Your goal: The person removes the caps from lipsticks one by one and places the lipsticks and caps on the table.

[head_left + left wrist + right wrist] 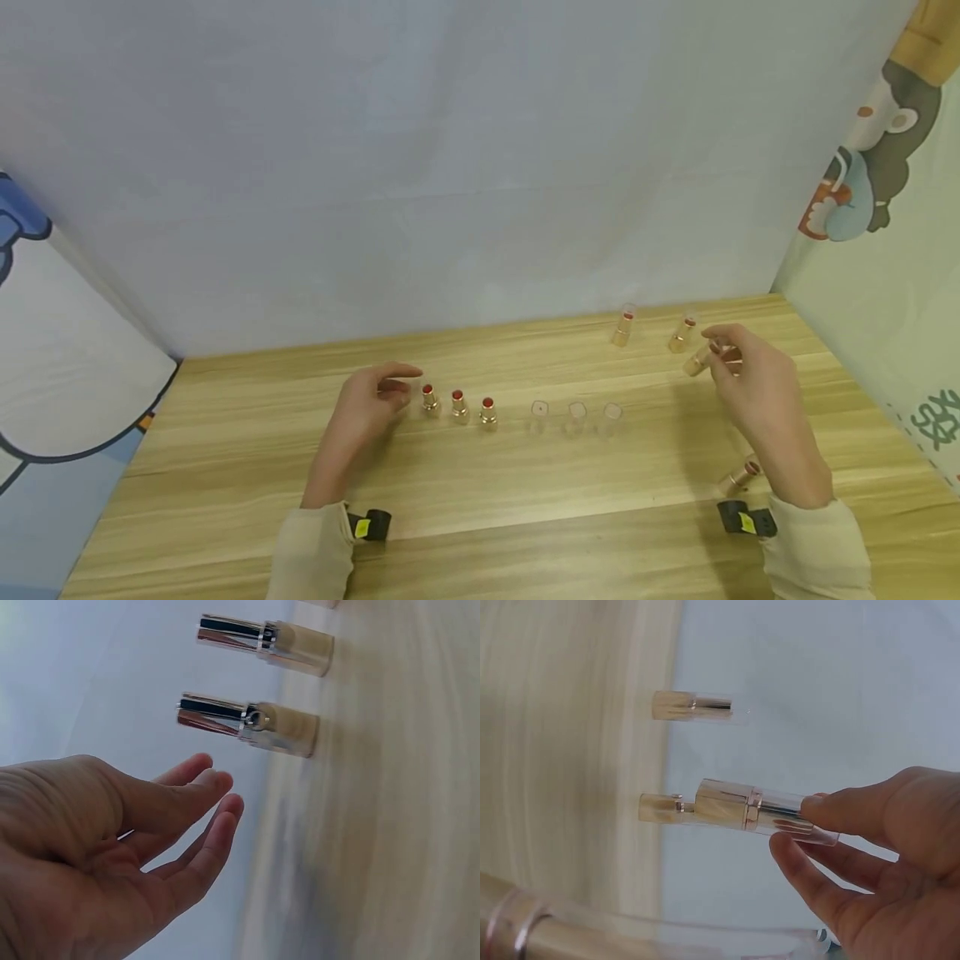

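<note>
In the head view, my right hand (757, 379) pinches a capped lipstick (697, 361) by its clear cap, tilted above the table. The right wrist view shows thumb and fingers on that cap, the gold base pointing away. My left hand (369, 404) hovers just left of three upright, uncapped lipsticks: a left one (430, 402), a middle one (460, 407) and a right one (488, 413). Its fingers are loosely bent, apart from the nearest lipstick (281, 729) in the left wrist view. Three clear caps (577, 417) stand in a row right of them.
Two capped lipsticks stand at the back right, one farther left (622, 327) and one (682, 335) beside the held lipstick. Another capped lipstick (739, 477) stands close to my right wrist. The wood-grain table (525, 533) meets a pale cloth wall (420, 275) behind.
</note>
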Demonstrator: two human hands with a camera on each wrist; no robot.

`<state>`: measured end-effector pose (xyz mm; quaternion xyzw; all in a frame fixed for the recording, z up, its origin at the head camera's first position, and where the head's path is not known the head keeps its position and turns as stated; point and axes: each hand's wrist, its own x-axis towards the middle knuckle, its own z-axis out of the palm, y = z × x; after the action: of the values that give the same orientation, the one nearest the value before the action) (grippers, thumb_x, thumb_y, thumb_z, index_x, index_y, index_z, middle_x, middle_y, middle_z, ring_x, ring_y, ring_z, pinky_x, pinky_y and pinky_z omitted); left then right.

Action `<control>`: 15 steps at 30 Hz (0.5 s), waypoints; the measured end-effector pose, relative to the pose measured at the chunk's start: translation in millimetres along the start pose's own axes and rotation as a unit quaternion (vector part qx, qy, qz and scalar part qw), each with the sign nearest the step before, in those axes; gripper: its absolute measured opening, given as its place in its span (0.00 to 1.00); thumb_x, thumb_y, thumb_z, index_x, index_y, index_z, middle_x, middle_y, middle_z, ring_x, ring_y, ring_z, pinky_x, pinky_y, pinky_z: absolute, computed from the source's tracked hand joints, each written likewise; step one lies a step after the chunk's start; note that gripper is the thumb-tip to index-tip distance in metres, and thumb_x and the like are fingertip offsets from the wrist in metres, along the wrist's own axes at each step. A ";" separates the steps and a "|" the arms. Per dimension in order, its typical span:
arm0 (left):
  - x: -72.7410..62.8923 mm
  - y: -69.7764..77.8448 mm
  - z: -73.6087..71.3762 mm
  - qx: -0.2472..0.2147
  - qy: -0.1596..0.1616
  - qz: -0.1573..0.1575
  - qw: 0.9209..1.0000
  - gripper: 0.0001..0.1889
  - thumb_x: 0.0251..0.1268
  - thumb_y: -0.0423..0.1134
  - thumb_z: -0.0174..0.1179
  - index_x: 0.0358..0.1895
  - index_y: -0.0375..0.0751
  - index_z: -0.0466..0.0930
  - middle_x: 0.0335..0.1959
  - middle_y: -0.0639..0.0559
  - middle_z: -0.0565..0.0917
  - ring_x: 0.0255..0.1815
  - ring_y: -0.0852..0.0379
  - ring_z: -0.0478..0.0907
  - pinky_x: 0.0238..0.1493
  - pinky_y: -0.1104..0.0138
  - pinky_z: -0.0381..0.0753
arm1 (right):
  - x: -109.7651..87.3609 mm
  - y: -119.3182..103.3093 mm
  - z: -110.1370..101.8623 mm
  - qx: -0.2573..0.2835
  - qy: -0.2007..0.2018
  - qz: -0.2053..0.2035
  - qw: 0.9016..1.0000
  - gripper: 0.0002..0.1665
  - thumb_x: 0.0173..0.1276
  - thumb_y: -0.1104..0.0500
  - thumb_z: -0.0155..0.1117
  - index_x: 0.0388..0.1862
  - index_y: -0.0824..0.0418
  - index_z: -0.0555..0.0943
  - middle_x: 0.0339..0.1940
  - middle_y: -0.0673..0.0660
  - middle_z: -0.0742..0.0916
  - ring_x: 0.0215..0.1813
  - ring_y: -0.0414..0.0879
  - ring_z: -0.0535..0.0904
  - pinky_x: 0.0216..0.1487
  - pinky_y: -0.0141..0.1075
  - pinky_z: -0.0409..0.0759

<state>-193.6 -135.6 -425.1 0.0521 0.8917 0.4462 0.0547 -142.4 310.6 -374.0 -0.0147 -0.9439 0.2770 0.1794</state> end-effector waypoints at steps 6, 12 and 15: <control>-2.1 9.1 -5.7 -0.020 0.048 0.008 0.999 0.19 0.71 0.26 0.63 0.64 0.36 0.83 0.61 0.33 0.84 0.59 0.39 0.83 0.63 0.50 0.85 | -1.9 -12.5 -1.9 0.022 0.005 -0.019 1.000 0.20 0.74 0.70 0.64 0.63 0.66 0.81 0.49 0.71 0.89 0.51 0.66 0.86 0.54 0.51 0.87; -3.8 22.3 -6.0 -0.027 0.066 0.019 0.997 0.20 0.71 0.30 0.67 0.64 0.38 0.83 0.61 0.35 0.85 0.61 0.41 0.83 0.66 0.52 0.84 | -2.6 -30.3 3.3 0.058 0.022 -0.073 0.995 0.20 0.72 0.72 0.66 0.61 0.65 0.82 0.51 0.66 0.89 0.53 0.60 0.85 0.55 0.47 0.85; -5.0 30.4 -4.2 -0.039 0.067 0.023 0.997 0.21 0.70 0.30 0.67 0.65 0.39 0.83 0.62 0.37 0.84 0.62 0.41 0.83 0.67 0.53 0.83 | -2.3 -37.0 8.9 0.076 0.027 -0.105 0.991 0.20 0.70 0.73 0.67 0.60 0.65 0.82 0.50 0.64 0.89 0.52 0.58 0.85 0.55 0.44 0.85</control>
<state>-187.9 -121.5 -398.1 0.0401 0.8738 0.4845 -0.0138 -140.7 274.4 -362.2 0.0906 -0.9111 0.3270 0.2340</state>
